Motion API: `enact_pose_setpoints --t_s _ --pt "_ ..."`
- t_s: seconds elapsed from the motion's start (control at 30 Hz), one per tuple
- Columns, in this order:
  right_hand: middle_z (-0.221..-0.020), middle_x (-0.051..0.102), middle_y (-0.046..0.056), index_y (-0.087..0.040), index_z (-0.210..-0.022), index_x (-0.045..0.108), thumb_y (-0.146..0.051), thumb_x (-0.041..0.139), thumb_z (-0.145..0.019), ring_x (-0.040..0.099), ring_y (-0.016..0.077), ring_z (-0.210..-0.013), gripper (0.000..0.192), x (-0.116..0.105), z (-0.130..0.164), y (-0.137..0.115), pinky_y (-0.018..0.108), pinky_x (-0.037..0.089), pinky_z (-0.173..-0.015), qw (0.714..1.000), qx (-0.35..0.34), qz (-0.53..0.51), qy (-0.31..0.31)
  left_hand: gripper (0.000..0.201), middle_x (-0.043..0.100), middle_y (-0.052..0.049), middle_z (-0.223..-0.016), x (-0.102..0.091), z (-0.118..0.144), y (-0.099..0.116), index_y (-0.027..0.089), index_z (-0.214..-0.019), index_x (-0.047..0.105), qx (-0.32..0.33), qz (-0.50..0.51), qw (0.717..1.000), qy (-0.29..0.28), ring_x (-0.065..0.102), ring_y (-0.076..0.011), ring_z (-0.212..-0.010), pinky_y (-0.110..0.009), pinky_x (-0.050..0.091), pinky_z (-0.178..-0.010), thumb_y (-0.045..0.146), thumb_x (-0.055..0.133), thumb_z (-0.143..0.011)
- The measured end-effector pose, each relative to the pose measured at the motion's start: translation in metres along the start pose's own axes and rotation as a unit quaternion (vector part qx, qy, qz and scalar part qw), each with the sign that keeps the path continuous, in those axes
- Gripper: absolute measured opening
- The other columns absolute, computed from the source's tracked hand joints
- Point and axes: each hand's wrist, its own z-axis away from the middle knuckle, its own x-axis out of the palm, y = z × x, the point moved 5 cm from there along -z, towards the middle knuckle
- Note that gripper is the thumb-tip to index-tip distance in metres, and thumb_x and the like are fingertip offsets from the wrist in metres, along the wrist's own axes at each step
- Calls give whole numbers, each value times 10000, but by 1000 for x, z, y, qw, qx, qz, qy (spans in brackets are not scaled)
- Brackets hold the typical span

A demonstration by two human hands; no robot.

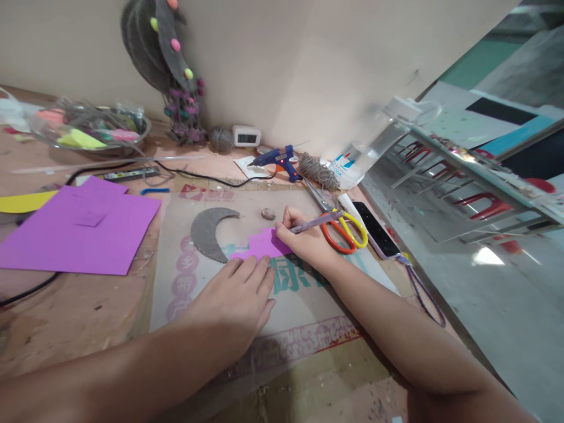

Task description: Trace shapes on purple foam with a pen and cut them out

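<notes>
On the cardboard mat [211,305], purple paper [263,244] is pressed flat by the left hand [238,294]; a pen [315,222] is gripped by the right hand [304,241]

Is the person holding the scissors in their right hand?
No, the right hand holds a pen over the small purple paper; the scissors lie on the table beside it.

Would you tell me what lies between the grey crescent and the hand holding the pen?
In the head view, a small brown round piece lies between the grey crescent and the right hand.

Soft warm light, warped edges
</notes>
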Motion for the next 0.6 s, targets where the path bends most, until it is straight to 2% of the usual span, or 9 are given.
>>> enact_pose_setpoints --t_s 0.13,0.27,0.47,0.6 --pt "-536 357 -80 -228 -628 362 -300 569 -822 331 100 -500 292 -1 0 -1 242 264 -493 1000 8 -6 8 375 698 -186 -1197 2 0 0 34 -1197 647 -2 3 1000 -1 647 -327 -1049 -469 464 -886 248 526 -914" --pt "-490 410 -84 -230 -643 386 -316 597 -830 354 91 -450 295 -10 1 -2 232 271 -463 995 39 -72 56 386 688 -187 -1220 3 1 0 34 -1210 642 -6 3 1000 -9 644 -321 -1052 -464 459 -891 252 520 -915" --pt "-399 443 -110 -231 -696 409 -376 648 -844 300 65 -356 316 -21 -6 16 196 210 -399 956 49 -267 107 377 679 -178 -1241 3 0 0 50 -1214 641 -9 0 1000 -20 638 -312 -1066 -455 454 -907 258 523 -923" --pt "-390 440 -114 -231 -701 413 -458 702 -799 264 56 -336 381 -19 -13 27 187 162 -369 937 66 -328 100 369 684 -165 -1225 2 -3 -2 69 -1209 640 -15 7 999 -50 636 -301 -1051 -444 469 -900 273 520 -926"
